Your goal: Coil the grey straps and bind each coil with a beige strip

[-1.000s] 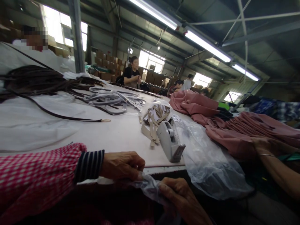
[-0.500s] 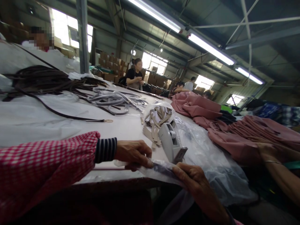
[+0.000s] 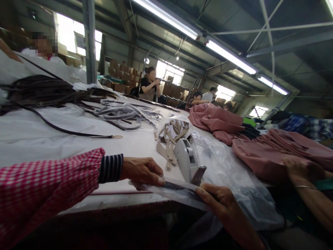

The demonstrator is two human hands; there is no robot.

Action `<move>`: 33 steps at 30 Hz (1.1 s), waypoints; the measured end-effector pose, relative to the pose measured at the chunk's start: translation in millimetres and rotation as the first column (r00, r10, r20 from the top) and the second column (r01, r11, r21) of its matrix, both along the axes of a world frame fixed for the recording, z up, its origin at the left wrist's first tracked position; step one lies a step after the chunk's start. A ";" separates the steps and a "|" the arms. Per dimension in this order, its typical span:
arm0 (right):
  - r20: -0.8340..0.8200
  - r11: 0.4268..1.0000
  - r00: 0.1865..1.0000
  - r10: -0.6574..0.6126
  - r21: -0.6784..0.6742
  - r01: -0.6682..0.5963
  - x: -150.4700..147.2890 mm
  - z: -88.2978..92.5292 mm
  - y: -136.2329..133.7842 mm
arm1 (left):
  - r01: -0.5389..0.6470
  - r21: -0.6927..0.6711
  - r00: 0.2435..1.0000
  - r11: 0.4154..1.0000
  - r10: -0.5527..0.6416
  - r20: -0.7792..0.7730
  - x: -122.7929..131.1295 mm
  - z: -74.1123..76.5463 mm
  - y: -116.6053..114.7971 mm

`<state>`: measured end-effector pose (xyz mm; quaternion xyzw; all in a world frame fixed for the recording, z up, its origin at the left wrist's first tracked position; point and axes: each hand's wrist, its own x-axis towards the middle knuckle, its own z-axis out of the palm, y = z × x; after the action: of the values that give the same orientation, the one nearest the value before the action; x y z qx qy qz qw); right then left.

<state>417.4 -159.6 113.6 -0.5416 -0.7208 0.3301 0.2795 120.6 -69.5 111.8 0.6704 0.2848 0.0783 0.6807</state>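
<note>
Stretched between my two hands, near the table's front edge, is a clear plastic bag (image 3: pixel 179 190) with a dark strip showing inside. My left hand (image 3: pixel 143 171), in a striped cuff and red checked sleeve, is closed on its left part, thumb on top. With thumb and fingers, my right hand (image 3: pixel 220 196) pinches the right part, and loose plastic hangs below. Just behind the bag stands a grey tape dispenser (image 3: pixel 185 158). A clear bag of beige and white strips (image 3: pixel 174 128) lies beyond it, some strips spilling onto the white table (image 3: pixel 125 147).
Dark straps (image 3: pixel 44 92) and grey straps (image 3: pixel 119 113) lie in heaps at the back left. Clear plastic bags (image 3: pixel 229 173) cover the table's right side. At right, a co-worker's hand (image 3: pixel 298 170) touches folded pink fabric (image 3: pixel 275 152). Several people stand farther back.
My hands have drawn slightly apart, the left one moving left, and more of the dark strip shows between them. The co-worker's hand at right has shifted slightly on the pink fabric.
</note>
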 end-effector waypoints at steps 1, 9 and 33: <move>0.009 1.000 1.000 0.007 0.004 -0.007 -0.3 1.0 0.3 | 0.005 -0.016 1.000 1.000 -0.005 -0.005 0.8 -3.9 -0.8; 0.139 0.993 0.989 0.040 0.104 -0.054 9.4 3.8 -6.8 | -0.004 -0.068 0.998 0.998 0.008 0.059 -1.3 -36.5 -17.4; 0.004 0.443 0.996 -0.090 0.896 0.037 -40.9 -20.2 14.4 | -0.236 -0.515 0.803 0.824 0.464 0.373 -3.3 -62.5 -101.5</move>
<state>376.5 -145.2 93.4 -0.3482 -0.7726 -0.1232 0.5163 117.3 -171.0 49.3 0.3891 0.2380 0.3037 0.8365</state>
